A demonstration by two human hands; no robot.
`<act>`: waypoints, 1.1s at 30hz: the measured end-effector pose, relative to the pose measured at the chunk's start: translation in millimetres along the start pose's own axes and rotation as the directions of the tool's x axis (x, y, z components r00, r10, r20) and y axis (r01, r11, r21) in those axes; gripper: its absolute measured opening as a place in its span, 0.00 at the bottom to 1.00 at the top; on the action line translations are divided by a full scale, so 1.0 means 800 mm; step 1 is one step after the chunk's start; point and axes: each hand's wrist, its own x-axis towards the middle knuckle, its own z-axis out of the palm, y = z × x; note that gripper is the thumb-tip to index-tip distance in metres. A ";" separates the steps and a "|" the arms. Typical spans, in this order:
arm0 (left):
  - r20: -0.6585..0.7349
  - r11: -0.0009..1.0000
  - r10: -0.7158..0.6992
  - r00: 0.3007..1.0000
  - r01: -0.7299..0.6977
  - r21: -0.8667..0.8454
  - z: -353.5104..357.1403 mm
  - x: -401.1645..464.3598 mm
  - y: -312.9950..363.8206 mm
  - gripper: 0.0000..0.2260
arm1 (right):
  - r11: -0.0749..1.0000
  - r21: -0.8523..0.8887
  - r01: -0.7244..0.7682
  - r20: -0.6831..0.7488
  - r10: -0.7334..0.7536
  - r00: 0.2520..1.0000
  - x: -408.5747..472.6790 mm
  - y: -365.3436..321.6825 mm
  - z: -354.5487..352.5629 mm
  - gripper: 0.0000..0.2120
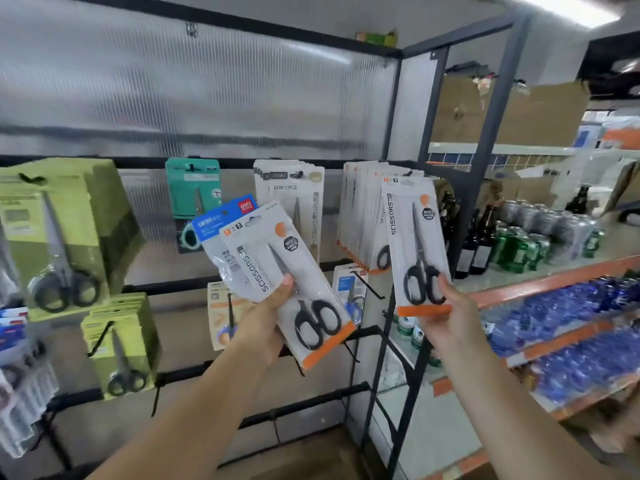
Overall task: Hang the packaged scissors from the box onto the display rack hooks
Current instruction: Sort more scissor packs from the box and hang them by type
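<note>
Against the right end of the black tube display rack (221, 163), the right hand (450, 311) holds up a white card pack with an orange foot strip and black-handled scissors (417, 244). Its thumb and fingers pinch the bottom edge, thumb on the front just beside the handles. Gripping so low leaves the slotted top of the card free, which I judge is the point: the slot sits level with the black hook (408, 174) that already carries a thick row of matching white scissor packs (363, 216), so this pack looks about to be threaded on as the front one. Whether the slot is already over the hook tip cannot be told.

Lower and toward the middle of the rack, the left hand (266, 317) grips a fanned bundle. Its thumb clamps down on the face of a second white-and-orange scissor pack (294, 282), and a blue-topped clear pack (221, 230) sits behind it; the fingers are hidden under the cards. The bundle is tilted and held clear of the hooks, probably as waiting stock, so that one hand can feed while the other hangs.

Each hook along the top bar keeps its own kind: olive-green scissor packs (59, 237) at the left edge, a teal pack (194, 192), then pale cards with thin tools (294, 199). A bare hook (370, 285) juts out on a lower bar. The source box is not in view.
</note>
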 end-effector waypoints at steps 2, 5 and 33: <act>-0.033 1.000 -0.028 0.999 0.028 0.006 0.017 0.011 -0.012 0.15 | 1.000 -0.011 0.006 0.022 -0.006 1.000 0.022 -0.019 0.001 0.05; -0.081 1.000 -0.010 0.997 0.010 0.004 0.041 0.024 -0.029 0.18 | 1.000 -0.018 -0.011 0.069 0.012 0.998 0.052 -0.042 0.001 0.06; -0.146 0.973 0.199 0.969 -0.178 0.144 0.063 0.035 -0.073 0.22 | 0.993 0.009 -0.116 0.274 0.109 0.956 0.142 -0.045 -0.050 0.09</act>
